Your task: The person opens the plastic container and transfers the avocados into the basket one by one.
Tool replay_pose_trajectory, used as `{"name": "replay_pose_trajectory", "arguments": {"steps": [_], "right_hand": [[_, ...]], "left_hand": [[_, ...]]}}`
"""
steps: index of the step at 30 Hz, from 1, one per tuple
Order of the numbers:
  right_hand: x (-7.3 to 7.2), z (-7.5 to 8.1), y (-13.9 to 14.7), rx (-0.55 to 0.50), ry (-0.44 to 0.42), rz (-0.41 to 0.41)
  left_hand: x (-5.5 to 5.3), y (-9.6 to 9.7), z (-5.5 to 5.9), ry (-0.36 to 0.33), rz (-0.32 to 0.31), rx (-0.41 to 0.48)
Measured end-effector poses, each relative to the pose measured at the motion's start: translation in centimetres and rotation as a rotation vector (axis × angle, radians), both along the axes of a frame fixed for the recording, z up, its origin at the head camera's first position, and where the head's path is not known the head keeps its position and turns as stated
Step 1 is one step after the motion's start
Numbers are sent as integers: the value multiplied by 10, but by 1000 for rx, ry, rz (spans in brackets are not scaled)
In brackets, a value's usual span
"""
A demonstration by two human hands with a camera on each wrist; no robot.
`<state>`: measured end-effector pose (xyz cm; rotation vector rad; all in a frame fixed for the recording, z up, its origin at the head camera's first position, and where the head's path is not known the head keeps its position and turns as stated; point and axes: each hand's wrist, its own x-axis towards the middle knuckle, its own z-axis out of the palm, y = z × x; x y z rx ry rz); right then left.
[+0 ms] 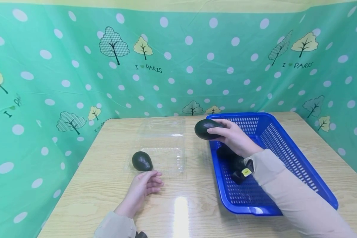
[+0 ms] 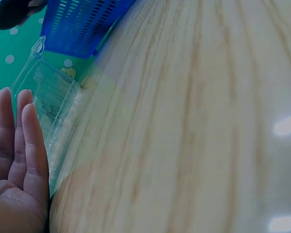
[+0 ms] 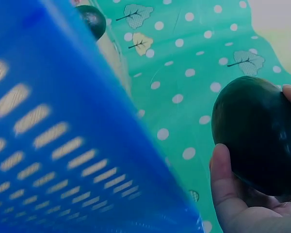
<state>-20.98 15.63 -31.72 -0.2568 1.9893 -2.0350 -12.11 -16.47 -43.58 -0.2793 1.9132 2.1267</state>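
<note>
My right hand point(image 1: 236, 137) grips a dark avocado point(image 1: 205, 129) over the left rim of a blue plastic basket point(image 1: 223, 195). In the right wrist view the fingers and thumb wrap the avocado point(image 3: 254, 136) from both sides. More dark avocados point(image 1: 226, 152) lie inside the basket, partly hidden by my right arm. A clear plastic clamshell box point(image 1: 169, 160) lies with its lid raised or folded back, and one avocado point(image 1: 141, 161) sits at its left end. My left hand point(image 1: 142, 186) rests beside the box's near edge, fingers relaxed and holding nothing.
The wooden table point(image 1: 107, 185) carries the box at left and the basket at right. A green dotted curtain point(image 1: 178, 66) hangs behind and along both sides. The basket's tall slotted wall point(image 3: 63, 121) fills much of the right wrist view.
</note>
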Motion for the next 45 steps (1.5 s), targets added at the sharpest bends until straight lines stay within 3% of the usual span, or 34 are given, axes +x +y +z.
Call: {"name": "replay_pose_trajectory", "arguments": {"steps": [11, 31, 45], "right_hand": [[5, -2, 21, 89, -1, 0], [11, -14, 52, 186, -34, -6], [17, -22, 85, 291, -8, -28]], "left_hand": [[-1, 0, 2, -5, 22, 12], [-1, 0, 4, -3, -3, -7], [-1, 1, 3, -5, 2, -15]]}}
